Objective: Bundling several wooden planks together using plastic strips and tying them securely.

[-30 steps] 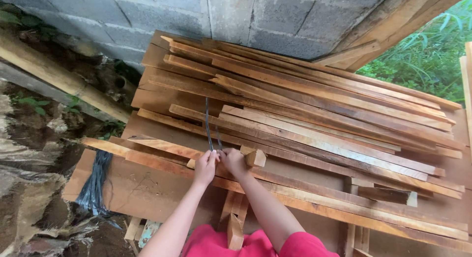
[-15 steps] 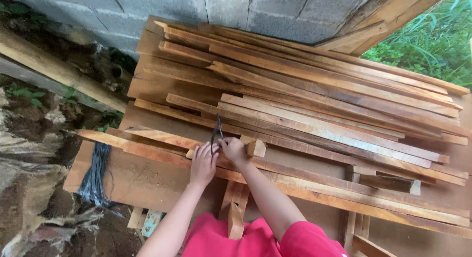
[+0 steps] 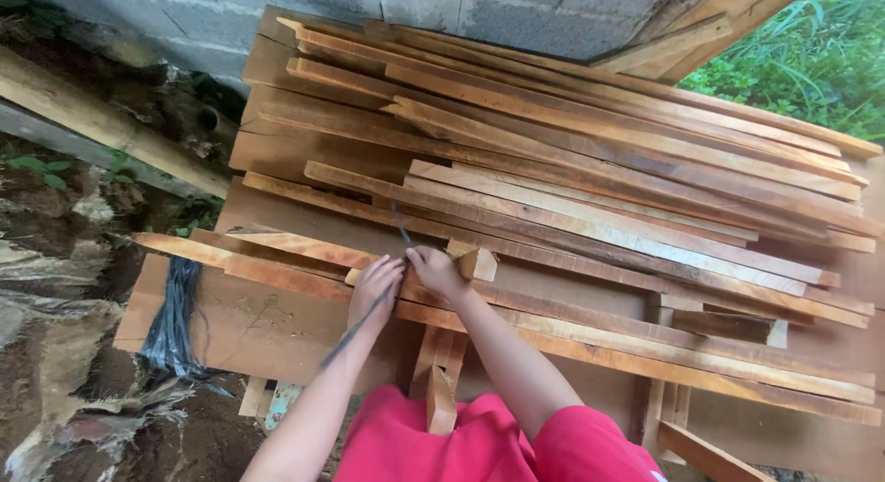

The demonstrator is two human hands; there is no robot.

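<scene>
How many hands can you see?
2. The left hand and the right hand sit side by side on the wood strips, both pinching a thin dark strap.

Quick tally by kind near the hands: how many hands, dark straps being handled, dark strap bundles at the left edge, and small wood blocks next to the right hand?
Hands: 2, left hand and right hand
Dark strap held: 1
Dark strap bundle: 1
Small wood block: 1
Total: 5
</scene>
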